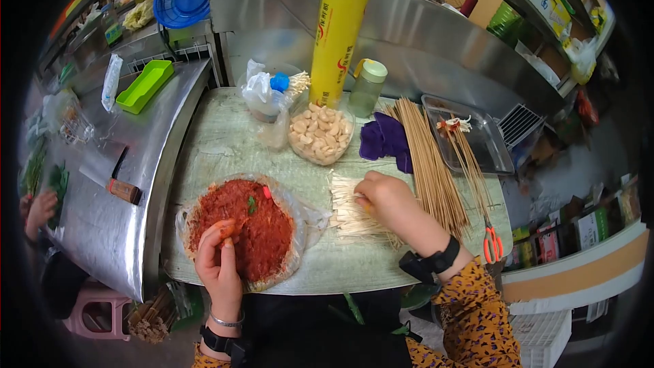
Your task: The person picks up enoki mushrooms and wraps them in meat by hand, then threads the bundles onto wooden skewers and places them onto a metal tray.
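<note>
My left hand (219,259) is over a plastic-lined bowl of red seasoned minced-looking meat (262,252), its fingers curled together. Something small and reddish shows at the fingertips, too small to name. To the right, my right hand (387,199) is closed at the fingertips on a spread of white enoki mushrooms (351,215) on the table. Bare bamboo skewers (432,170) lie in a long bundle beside that hand. A few loaded skewers (470,153) rest across a clear tray (501,153), with red and white food at their far ends.
Behind the mushrooms stand a tub of peeled garlic cloves (320,133), a yellow roll of cling film (339,41) and a green-lidded bottle (368,87). A purple cloth (386,142) lies by the skewers. Orange-handled scissors (492,244) sit at the right edge. A knife (124,189) lies on the left steel counter.
</note>
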Demonstrator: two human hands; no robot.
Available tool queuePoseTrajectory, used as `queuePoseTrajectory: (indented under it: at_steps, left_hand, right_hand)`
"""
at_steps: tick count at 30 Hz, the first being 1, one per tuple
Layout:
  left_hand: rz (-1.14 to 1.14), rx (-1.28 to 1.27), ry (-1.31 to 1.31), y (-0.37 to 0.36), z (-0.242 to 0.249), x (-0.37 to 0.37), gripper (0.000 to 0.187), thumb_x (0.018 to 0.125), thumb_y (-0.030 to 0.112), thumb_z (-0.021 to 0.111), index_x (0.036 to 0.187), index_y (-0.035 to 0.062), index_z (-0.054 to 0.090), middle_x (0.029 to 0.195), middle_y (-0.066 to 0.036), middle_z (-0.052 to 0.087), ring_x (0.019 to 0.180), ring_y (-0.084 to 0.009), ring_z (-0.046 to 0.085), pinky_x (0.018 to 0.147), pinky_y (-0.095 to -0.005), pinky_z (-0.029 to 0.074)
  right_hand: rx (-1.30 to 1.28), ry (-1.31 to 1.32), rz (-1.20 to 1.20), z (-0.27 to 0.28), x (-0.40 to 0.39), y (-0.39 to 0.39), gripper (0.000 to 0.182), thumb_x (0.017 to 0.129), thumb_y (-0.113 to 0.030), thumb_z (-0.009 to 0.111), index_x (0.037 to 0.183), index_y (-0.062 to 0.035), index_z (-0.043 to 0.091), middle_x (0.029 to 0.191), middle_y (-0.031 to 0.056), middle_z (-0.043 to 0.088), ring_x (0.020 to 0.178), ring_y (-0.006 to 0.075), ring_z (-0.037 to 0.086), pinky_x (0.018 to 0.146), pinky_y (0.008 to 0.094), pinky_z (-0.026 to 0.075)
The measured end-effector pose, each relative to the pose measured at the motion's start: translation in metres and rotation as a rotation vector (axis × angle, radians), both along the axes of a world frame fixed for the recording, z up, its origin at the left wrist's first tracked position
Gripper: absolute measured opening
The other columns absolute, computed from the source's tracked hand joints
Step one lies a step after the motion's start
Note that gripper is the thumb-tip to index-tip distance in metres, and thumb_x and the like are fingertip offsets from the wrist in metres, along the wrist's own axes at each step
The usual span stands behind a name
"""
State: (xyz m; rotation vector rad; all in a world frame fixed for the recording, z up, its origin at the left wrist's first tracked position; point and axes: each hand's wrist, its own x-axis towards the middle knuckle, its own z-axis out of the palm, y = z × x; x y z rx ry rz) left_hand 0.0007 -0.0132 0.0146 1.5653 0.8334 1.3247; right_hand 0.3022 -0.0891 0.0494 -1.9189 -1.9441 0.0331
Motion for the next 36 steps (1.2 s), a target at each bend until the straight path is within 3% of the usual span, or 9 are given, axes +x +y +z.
queuePoseTrajectory:
  at_steps: [11,14,20,22,28,29,31,36]
  left_hand:
    - [-0.014,-0.021,-0.043,0.001,0.007,-0.001,0.015,0.087,-0.003,0.047,0.099,-0.0024,0.056,0.11,-0.014,0.056,0.097,-0.0175,0.055,0.078,-0.028,0.047]
    - [-0.031,-0.023,-0.035,0.002,0.008,-0.003,0.015,0.086,-0.003,0.048,0.098,-0.0025,0.056,0.109,-0.014,0.057,0.095,-0.0178,0.055,0.079,-0.0281,0.047]
    - [-0.037,-0.006,-0.023,0.002,0.01,-0.004,0.014,0.086,-0.003,0.048,0.096,-0.0014,0.056,0.108,-0.013,0.058,0.096,-0.0176,0.054,0.079,-0.0278,0.046]
    - [-0.039,0.002,-0.014,0.003,0.011,-0.003,0.013,0.086,-0.003,0.048,0.096,-0.0014,0.056,0.107,-0.013,0.058,0.096,-0.0175,0.054,0.079,-0.0277,0.046]
    - [-0.039,-0.01,-0.039,0.0,0.008,-0.002,0.014,0.086,-0.003,0.048,0.097,-0.0013,0.056,0.108,-0.013,0.057,0.096,-0.017,0.054,0.078,-0.0269,0.046]
    - [-0.028,-0.011,-0.045,0.0,0.007,-0.002,0.014,0.086,-0.004,0.048,0.097,-0.0021,0.056,0.107,-0.013,0.057,0.094,-0.0175,0.055,0.078,-0.0274,0.047]
    - [-0.02,-0.002,-0.058,0.001,0.007,-0.002,0.015,0.086,-0.005,0.048,0.098,-0.0029,0.056,0.107,-0.014,0.057,0.092,-0.018,0.057,0.078,-0.0278,0.048]
    - [-0.002,-0.024,-0.06,-0.001,0.007,0.0,0.015,0.086,-0.005,0.048,0.098,-0.0026,0.056,0.108,-0.013,0.056,0.094,-0.0178,0.056,0.078,-0.0278,0.048]
  right_hand:
    - [-0.105,-0.194,0.017,-0.016,-0.014,0.039,0.008,0.069,-0.005,0.065,0.076,-0.0046,0.06,0.076,0.0087,0.055,0.066,0.0292,0.058,0.058,0.0377,0.047]
    - [-0.102,-0.213,0.035,-0.017,-0.017,0.041,0.007,0.07,-0.006,0.061,0.069,-0.0023,0.055,0.074,0.0118,0.052,0.065,0.0317,0.058,0.058,0.0396,0.048]
    - [-0.056,0.172,0.009,0.001,-0.001,0.037,0.012,0.071,-0.005,0.067,0.079,-0.0006,0.061,0.078,0.0129,0.058,0.065,0.0278,0.059,0.06,0.0342,0.049]
    - [-0.131,0.358,-0.04,0.009,0.002,0.033,0.013,0.076,-0.004,0.068,0.086,0.0008,0.062,0.08,0.0097,0.059,0.064,0.0178,0.059,0.059,0.0278,0.048]
    - [-0.086,0.339,-0.155,0.029,0.008,0.024,0.013,0.076,-0.004,0.069,0.088,0.0003,0.063,0.077,0.0065,0.057,0.062,0.0115,0.054,0.058,0.0234,0.045]
    - [-0.08,0.337,-0.158,0.028,0.012,0.022,0.013,0.076,-0.004,0.069,0.088,0.0003,0.063,0.077,0.0065,0.057,0.062,0.0115,0.054,0.058,0.0234,0.045]
    - [-0.088,0.354,-0.138,0.027,0.022,0.019,0.019,0.074,-0.005,0.069,0.092,-0.0013,0.064,0.08,0.0104,0.059,0.067,0.019,0.058,0.062,0.0282,0.048]
    - [-0.092,0.415,-0.22,0.056,0.029,0.002,0.015,0.075,-0.006,0.069,0.087,-0.0002,0.062,0.078,0.0067,0.057,0.065,0.0148,0.055,0.06,0.0262,0.046]
